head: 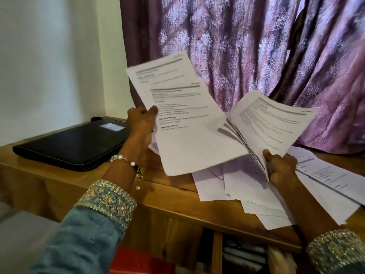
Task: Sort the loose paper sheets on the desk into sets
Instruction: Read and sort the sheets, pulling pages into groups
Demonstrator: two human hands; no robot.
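Currently left hand (141, 120) pinches a few white printed sheets (181, 119), frame centre; right hand (280, 167) grips a fanned paper stack (270, 123). Loose white pages (256, 194) overhang the wooden bench (167, 196) edge, lower right. Risk: a brushing sleeve slides them off.

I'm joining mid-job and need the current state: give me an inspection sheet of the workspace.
Surface: wooden desk, an open shelf below it.
Job's things: loose paper sheets scattered on the desk's right; two printed sheets and a thicker stack held above it.
Clutter: black folder on the desk's left.
Hands: left hand pinches the two sheets; right hand grips the stack.
Cables: nothing seen.
Surroundings: purple patterned curtain, white wall.
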